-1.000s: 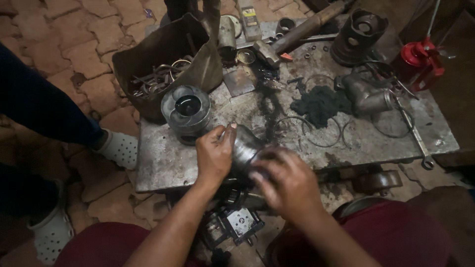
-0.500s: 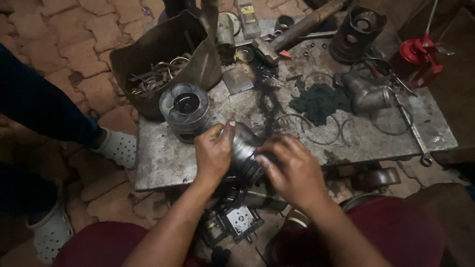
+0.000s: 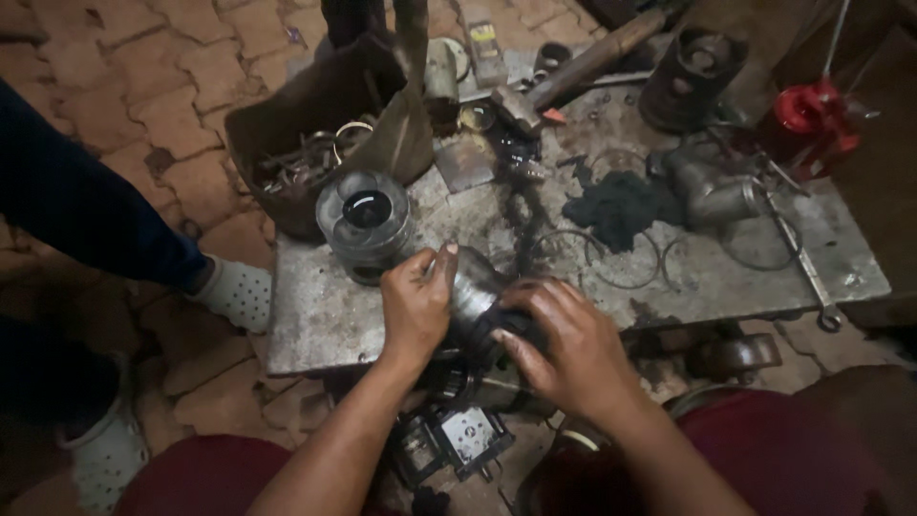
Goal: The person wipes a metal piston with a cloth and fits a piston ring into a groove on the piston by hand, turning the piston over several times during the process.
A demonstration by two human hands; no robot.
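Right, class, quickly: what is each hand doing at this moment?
Left hand: closed on the piston.
Right hand: fingers curled over the piston's near end, gripping it.

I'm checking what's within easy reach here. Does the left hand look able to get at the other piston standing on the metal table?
Probably yes. The left hand grips the piston held by both hands, and the standing piston sits just beyond it with nothing between. It would need to let go first.

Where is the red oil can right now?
In the head view, the red oil can stands at the far right corner of the metal table, beside the grey pipe elbow.
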